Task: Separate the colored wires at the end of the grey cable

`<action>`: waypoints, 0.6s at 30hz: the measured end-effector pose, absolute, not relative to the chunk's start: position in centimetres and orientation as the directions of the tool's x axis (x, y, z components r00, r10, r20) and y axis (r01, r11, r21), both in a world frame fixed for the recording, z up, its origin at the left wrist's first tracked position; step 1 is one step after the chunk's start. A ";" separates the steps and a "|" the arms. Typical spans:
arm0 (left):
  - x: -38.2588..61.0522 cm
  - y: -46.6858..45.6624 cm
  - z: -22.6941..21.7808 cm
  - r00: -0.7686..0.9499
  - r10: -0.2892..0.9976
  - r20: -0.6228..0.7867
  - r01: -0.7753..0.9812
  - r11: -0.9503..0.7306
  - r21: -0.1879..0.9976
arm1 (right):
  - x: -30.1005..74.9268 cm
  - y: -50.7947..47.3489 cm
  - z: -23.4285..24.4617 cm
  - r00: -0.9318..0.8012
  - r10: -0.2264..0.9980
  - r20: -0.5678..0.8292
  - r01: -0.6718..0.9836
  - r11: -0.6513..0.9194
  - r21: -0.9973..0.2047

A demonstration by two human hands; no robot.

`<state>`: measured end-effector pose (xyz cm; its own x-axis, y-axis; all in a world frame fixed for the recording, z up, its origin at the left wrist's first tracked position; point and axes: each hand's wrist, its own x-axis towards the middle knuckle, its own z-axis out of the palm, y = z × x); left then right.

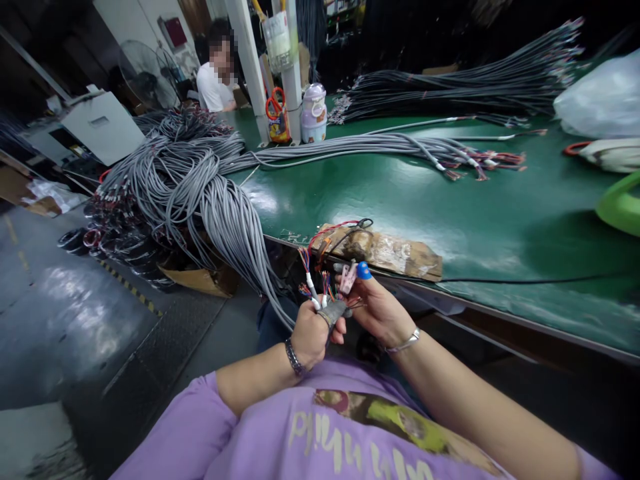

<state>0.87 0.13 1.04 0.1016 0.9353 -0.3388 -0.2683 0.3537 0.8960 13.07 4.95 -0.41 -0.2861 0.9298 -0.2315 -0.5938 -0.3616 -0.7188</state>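
Note:
My left hand (311, 333) is closed round the end of a grey cable (240, 247) whose thin coloured wires (313, 277) fan out above my fist. My right hand (379, 308) sits just to the right, its fingers pinched on a small pink-white connector (348, 277) at the wire ends; a blue cap (364, 270) covers one fingertip. Both hands hover in front of the green table's edge (450, 293), above my lap. The cable runs left into a big grey bundle (190, 180).
A worn taped block (385, 250) with red and black wires lies at the table edge. Long cable bundles (400, 143) cross the table; darker bundles (475, 83) lie behind. Scissors in a cup (277, 117) and a jar (314, 113) stand by a post. Another person (215, 80) sits far back.

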 end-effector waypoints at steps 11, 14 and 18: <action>-0.9 -1.2 -0.3 0.128 0.956 -0.262 -0.126 0.278 0.952 | 15.5 3.5 0.7 -0.482 0.820 -0.310 -0.330 -0.497 -0.802; -1.0 -1.2 -0.3 0.168 0.949 -0.266 -0.065 0.280 0.958 | 15.7 3.3 1.4 -0.487 0.839 -0.241 -0.219 -0.385 -0.897; -1.1 -0.9 0.0 0.353 0.876 -0.330 0.053 0.334 0.941 | 15.2 2.7 2.8 -0.570 0.795 -0.206 -0.054 -0.287 -0.956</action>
<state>-1.05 -0.90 -0.01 0.3526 0.8756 -0.3302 0.0527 0.3338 0.9412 15.23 2.69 2.76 -0.5701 0.7952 -0.2064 -0.0541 -0.2870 -0.9564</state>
